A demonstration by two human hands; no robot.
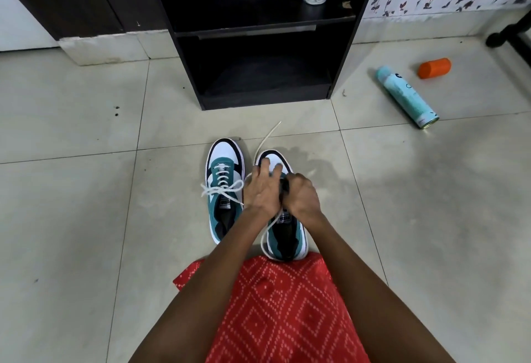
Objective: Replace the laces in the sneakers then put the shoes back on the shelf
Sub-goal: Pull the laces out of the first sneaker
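Roughly halfway, by my reading from the head camera. The first sneaker (pixel 225 220) stands on the floor (pixel 86 190) with its white lace threaded up the eyelets and tied in a bow (pixel 222 188), so I count that one as done. The second sneaker (pixel 287 236) stands just beside it, toe toward the shelf (pixel 258 27), and it is the one being worked on.

Both hands are together over its front half. The left hand (pixel 260 190) lies with spread fingers on the toe end, steadying the shoe. The right hand (pixel 301 197) is curled tight at the eyelet row; it seems to grip the dark upper there, though the hands hide whether the lace is also in that pinch. The loose lace (pixel 268 138) trails forward past the toe, and another stretch of it loops beside the shoe's inner side near the heel, so I judge the threading unfinished and the knot not yet tied.

What is left: finish lacing, tie the bow, then lift both shoes onto the shelf, where neither stands yet.
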